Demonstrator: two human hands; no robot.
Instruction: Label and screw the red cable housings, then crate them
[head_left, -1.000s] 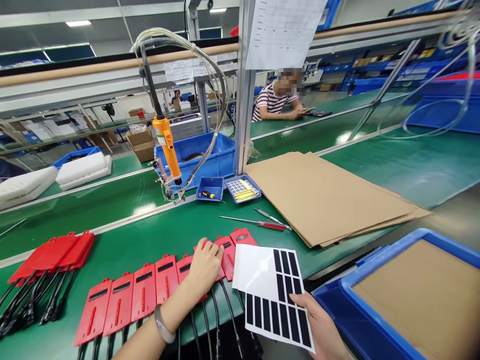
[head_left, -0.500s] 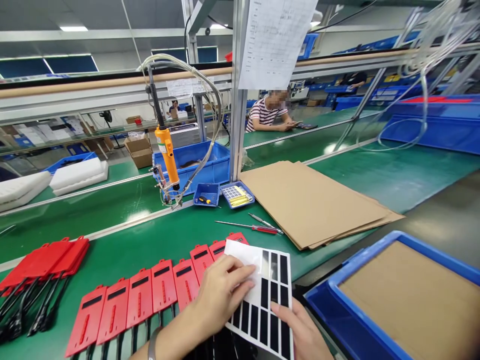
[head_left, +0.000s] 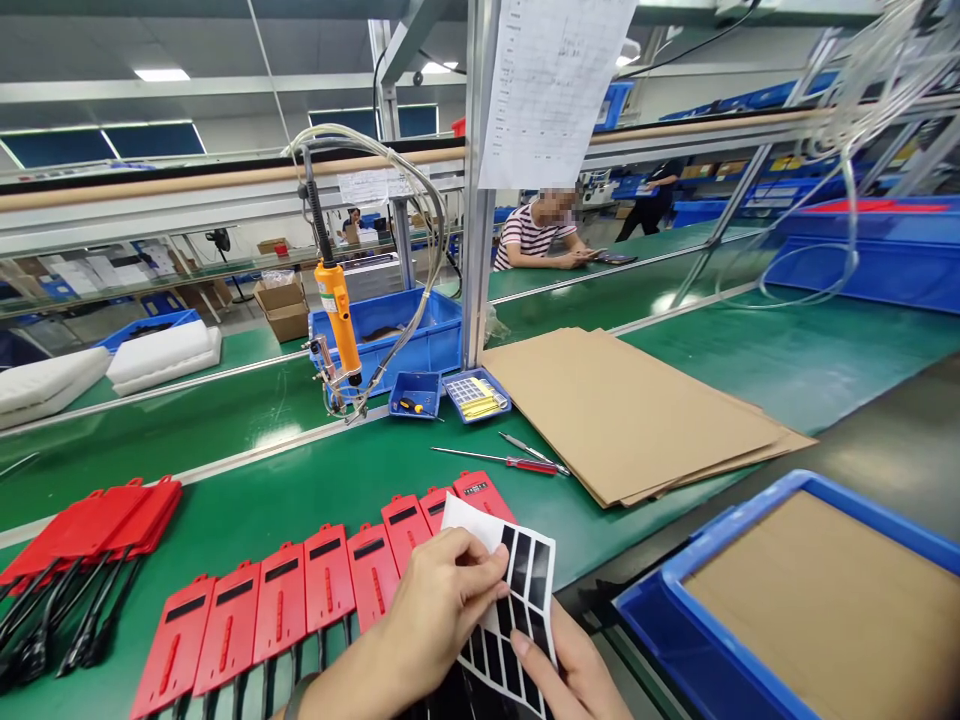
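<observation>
At the left of the green desk (head_left: pixel 247 500) I see a pile of red casings (head_left: pixel 97 525) trailing black cables (head_left: pixel 64 605). Next comes a slanting row of red casings (head_left: pixel 279 610), several bearing a black strip near the top. An orange electric screwdriver (head_left: pixel 341 330) hangs behind them. The left hand (head_left: pixel 442 605) has its thumb and forefinger pinched together against the label sheet (head_left: pixel 529 590), at its upper black labels; I cannot tell whether one is caught between them. That sheet is up in front of the row's right end, gripped along its lower right by the right hand (head_left: pixel 574 665), thumb on top. Beyond lie a red-handled screwdriver (head_left: pixel 529 464), then cardboard sheets (head_left: pixel 637 415), and farthest right a blue bin (head_left: pixel 787 590).
</observation>
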